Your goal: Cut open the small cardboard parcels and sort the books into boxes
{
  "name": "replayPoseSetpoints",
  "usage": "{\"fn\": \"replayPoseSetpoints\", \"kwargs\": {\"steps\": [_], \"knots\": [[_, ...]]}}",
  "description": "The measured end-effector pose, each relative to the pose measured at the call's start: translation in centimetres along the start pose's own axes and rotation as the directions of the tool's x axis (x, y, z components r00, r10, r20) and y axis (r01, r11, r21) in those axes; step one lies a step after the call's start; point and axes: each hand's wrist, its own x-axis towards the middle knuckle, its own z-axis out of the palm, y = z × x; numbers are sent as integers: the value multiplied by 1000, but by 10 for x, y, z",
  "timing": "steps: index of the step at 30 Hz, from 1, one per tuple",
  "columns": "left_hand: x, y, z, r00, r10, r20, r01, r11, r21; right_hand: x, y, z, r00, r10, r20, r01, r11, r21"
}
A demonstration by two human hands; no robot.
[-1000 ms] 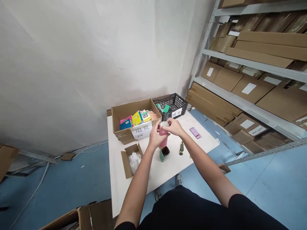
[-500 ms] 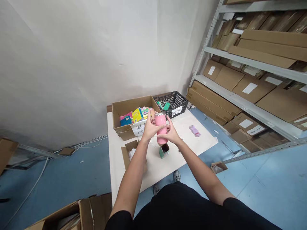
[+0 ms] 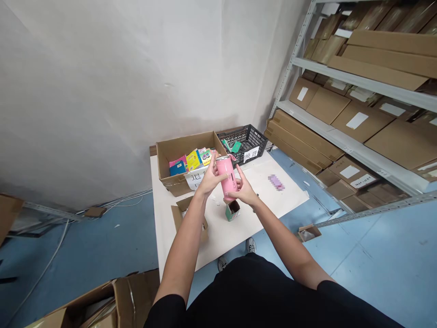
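Note:
Both my hands hold a pink cylindrical bottle (image 3: 226, 176) up in the air above the white table (image 3: 259, 214). My left hand (image 3: 209, 178) grips its upper part near the silver top. My right hand (image 3: 243, 191) wraps round its lower end. The bottle leans slightly to the left. Directly below it, a small open green box (image 3: 233, 210) stands on the table. A small open cardboard box (image 3: 180, 214) with white filling lies to the left, partly hidden by my left forearm.
A large cardboard box (image 3: 170, 152) of colourful packets with a paper label stands at the table's back, next to a black plastic crate (image 3: 254, 139). A purple item (image 3: 276, 182) lies on the right. Metal shelving (image 3: 358, 146) with cartons runs along the right. An open carton (image 3: 102, 305) sits on the blue floor.
The pink bottle came up out of the small green box and now hangs above it, tilted, with my right hand moved from its top to its lower end.

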Motion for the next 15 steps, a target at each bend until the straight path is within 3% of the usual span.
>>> {"fn": "replayPoseSetpoints", "kwargs": {"steps": [3,6,10,15], "knots": [[2,-4,0,999,-13,-48,13,1000,7,-1,3,-2,998,-25,-51,23,999,-30],[3,-5,1,998,-48,-27,47,998,-28,-1,7,-4,1000,-16,24,16,1000,2],[2,-7,3,998,-41,-52,41,999,1,-1,16,-8,1000,-12,-19,12,1000,-24],[0,-13,6,996,-92,-23,91,995,-30,-2,30,-12,998,46,38,-48,997,61]]}}
